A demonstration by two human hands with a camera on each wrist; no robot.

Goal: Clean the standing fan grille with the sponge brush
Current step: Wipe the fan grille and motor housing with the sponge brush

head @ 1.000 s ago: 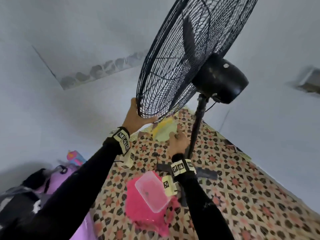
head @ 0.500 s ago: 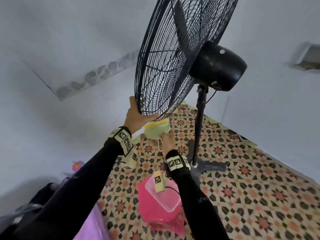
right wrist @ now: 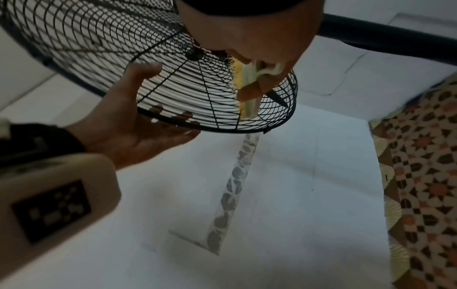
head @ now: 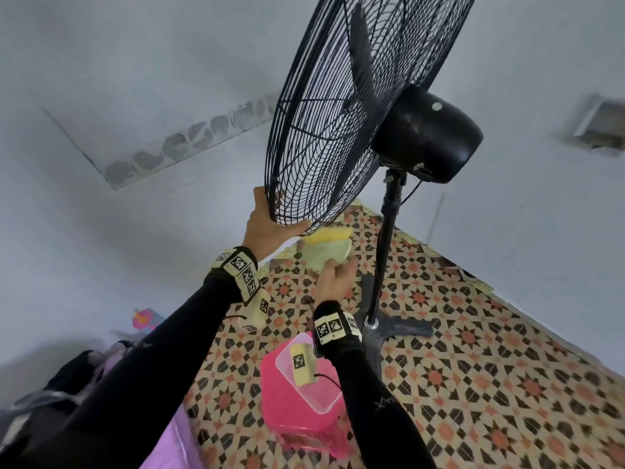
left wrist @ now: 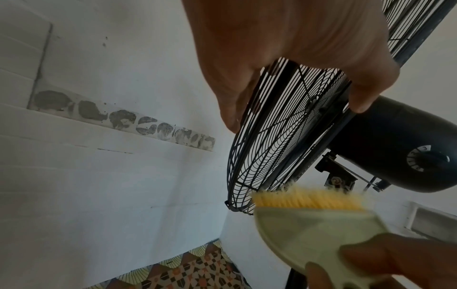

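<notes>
A black standing fan fills the head view, its wire grille (head: pixel 341 106) tilted above me and its motor housing (head: pixel 426 133) behind. My left hand (head: pixel 270 225) grips the grille's lower rim, thumb on one side and fingers on the other (left wrist: pixel 291 58). My right hand (head: pixel 333 277) holds a pale green sponge brush (head: pixel 326 252) with yellow bristles (left wrist: pixel 306 199), which touch the rear of the grille near the bottom rim. In the right wrist view the brush (right wrist: pixel 248 88) lies edge-on against the grille wires (right wrist: pixel 173 82), with the left hand (right wrist: pixel 138 129) under the rim.
The fan pole (head: pixel 385 252) and its cross base (head: pixel 395 328) stand on a patterned floor (head: pixel 490 367). A pink tub with a clear container (head: pixel 304 380) sits on the floor below my right forearm. White walls close in on the left and right. Dark and purple bags (head: pixel 101 367) lie at lower left.
My right hand has lifted the brush from lower down up to the grille's bottom rim. The left hand has kept its grip on the rim. The head view has shifted slightly.
</notes>
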